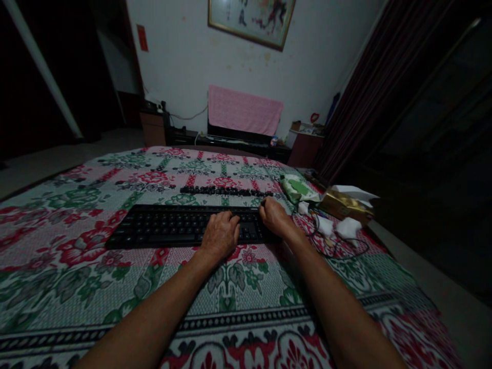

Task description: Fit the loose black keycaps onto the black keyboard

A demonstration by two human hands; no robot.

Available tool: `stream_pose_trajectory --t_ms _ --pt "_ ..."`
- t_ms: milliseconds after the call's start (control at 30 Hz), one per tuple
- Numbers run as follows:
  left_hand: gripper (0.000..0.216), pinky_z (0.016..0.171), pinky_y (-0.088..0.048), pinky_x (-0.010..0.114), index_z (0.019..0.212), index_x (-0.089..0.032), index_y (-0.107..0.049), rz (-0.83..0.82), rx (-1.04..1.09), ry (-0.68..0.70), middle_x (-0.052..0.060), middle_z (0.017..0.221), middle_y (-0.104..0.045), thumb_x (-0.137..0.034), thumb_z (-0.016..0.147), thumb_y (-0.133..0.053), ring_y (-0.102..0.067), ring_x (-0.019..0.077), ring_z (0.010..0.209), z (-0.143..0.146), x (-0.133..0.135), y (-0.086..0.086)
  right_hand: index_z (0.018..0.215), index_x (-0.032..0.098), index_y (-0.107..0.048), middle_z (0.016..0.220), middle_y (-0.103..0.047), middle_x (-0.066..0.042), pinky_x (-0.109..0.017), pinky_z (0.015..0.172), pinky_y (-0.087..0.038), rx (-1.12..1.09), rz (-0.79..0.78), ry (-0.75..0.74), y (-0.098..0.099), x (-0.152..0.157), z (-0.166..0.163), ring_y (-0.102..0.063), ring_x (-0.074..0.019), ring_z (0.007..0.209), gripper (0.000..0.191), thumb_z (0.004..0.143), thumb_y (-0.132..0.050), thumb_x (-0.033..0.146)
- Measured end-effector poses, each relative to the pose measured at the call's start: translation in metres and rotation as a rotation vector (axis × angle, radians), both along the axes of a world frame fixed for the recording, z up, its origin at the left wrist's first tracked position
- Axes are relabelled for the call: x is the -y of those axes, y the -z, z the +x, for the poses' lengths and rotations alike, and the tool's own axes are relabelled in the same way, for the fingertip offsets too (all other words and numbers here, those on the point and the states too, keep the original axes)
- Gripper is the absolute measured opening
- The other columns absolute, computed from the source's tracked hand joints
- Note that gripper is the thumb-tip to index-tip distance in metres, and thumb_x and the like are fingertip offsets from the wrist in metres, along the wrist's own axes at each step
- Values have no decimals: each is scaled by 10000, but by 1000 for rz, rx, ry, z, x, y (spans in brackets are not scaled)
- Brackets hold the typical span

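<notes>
Black keyboard (pixel 154 223) lies under two hands, with clutter along its right

Flowered red, green and white cloth (pixel 161 287) spreads beneath everything close by. The keyboard lies flat on it, long side toward the person, its left part uncovered and its right part half hidden by the hands. The left hand (pixel 221 233) rests palm down over the keys right of the middle, fingers bent; whether it grips anything cannot be told. The right hand (pixel 272 215) is curled at the keyboard's right end, fingertips drawn together, and what may be between them is too dark to tell.

Just beyond the far edge, a row of small black pieces (pixel 215 190) runs roughly parallel to the keyboard, its right end near the right hand.

Most of the clutter sits right of the right forearm: a green-and-white packet (pixel 299 188), a gold box (pixel 342 206) with white paper at its top, crumpled white wads (pixel 348 228) and a looping dark cord (pixel 342 256), which passes among the wads and comes close to the forearm.

Farther off, a pink towel (pixel 246 110) hangs below a framed picture (pixel 251 20), between two low cabinets (pixel 306 148). Dark curtains (pixel 346 87) hang at the right.
</notes>
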State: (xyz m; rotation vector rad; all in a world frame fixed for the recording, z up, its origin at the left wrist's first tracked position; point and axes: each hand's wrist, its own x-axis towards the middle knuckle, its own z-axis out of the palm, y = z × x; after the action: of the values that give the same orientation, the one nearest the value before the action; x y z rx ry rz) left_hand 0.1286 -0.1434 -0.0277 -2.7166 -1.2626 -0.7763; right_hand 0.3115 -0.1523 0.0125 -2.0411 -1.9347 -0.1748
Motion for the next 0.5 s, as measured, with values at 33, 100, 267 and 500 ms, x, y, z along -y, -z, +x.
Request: stream_pose_trajectory --t_ms 33,100,267,500 --pt "301 872 -389 384 1097 -181 -603 1 -2 -1 110 1065 -586 -278 892 -405 -518 236 1017 0 0 0 954 112 -543 950 -617 -147 -277 725 -357 21 2 -6 3 0 -5 -554 -205 843 198 882 -371 177" --pt "304 875 -388 382 1098 -180 -602 3 -7 -5 109 1068 -586 -279 894 -400 -518 235 1018 0 0 1 950 114 -542 969 -608 -157 -289 750 -363 51 6 -29 6 -1 -11 -546 -219 876 191 865 -375 150" --pt "308 883 -384 377 1109 -180 -597 -2 -10 -3 111 1088 -581 -284 894 -402 -511 230 1037 0 0 -1 918 129 -548 911 -626 -137 -289 742 -397 -174 47 30 3 -7 5 -563 -203 834 195 868 -373 198" --pt "285 872 -388 379 1082 -186 -611 -3 11 -8 110 1054 -586 -277 886 -424 -521 232 1008 0 0 0 769 173 -548 798 -648 -62 -228 558 -467 -983 8 70 5 -10 45 -592 -146 693 245 839 -378 336"
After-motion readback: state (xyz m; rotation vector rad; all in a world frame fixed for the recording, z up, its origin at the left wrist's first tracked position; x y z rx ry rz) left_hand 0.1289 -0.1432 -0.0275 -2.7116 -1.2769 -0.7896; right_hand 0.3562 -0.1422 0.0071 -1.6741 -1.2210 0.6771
